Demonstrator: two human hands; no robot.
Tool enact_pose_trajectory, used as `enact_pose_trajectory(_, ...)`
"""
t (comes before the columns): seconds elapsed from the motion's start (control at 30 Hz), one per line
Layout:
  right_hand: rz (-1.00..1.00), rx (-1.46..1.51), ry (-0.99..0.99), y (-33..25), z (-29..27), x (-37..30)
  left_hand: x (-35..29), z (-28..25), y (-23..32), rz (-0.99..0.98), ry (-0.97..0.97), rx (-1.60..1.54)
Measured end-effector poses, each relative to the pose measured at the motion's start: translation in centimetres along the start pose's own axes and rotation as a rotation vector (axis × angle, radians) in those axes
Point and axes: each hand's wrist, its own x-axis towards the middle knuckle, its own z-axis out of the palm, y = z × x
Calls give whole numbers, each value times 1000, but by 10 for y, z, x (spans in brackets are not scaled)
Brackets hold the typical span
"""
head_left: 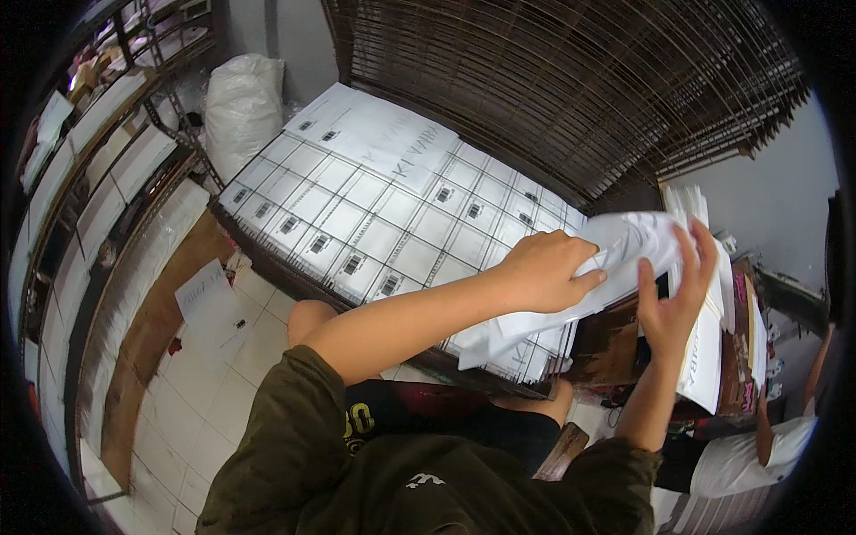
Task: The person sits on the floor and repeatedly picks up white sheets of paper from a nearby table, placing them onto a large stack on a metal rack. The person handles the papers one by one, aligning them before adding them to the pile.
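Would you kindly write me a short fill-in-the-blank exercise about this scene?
1. Between the left hand and the right hand is thin material that is ____ in colour.
2. The stuffed sack stands on the picture's ____ side of the dark upright wire racks.
3. The floor at lower left is laid with pale ____.

Missing words: white; left; tiles.

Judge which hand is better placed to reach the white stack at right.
Probably the right hand: spread open, it is nearer the stack. The left hand is farther off, closed on the white sheet.
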Motion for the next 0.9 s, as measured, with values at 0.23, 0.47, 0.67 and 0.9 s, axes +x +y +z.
enact_pose_trajectory(0.23,779,1151,-146,-22,52,-54,-19,35,-19,-90,388,-338)
enact_pose_trajectory(0.47,439,1056,-323,-26,63,-8,-61,55,-20,-65,770,-478)
enact_pose_trajectory(0.67,-188,816,-993,-39,53,99,-145,104,-15,733,546,-126)
enact_pose_trajectory(0.9,7,938,-1002,-71,110,173,-199,207,-103,460,-627,-115)
